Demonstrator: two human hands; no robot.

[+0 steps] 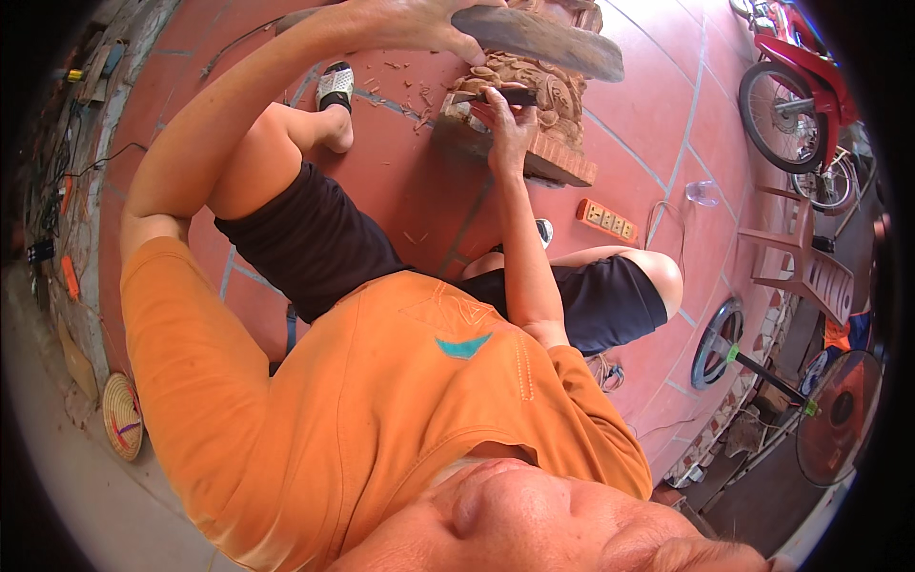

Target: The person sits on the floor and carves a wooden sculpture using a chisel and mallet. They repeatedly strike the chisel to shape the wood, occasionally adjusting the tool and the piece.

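Gripping a chisel point(510, 95) against the carved wood block point(534, 105), right hand point(510, 129) clenched, left hand point(410, 24) grasping wooden mallet point(543, 43) above it — a mis-hit w/ mallet could bruise fingers.

My left arm stretches far forward, left hand point(405, 24) clenched, knuckles up (thumb tip showing at the right). My right forearm runs straight up the middle, right hand point(508, 119) pinched shut, fingers curled inward.

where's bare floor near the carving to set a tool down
Bare tiles lie right of the carved wood block, between it and the motorbike, above the power strip. Crowded: wood chips left of the block, and both hands, left and right, on it.
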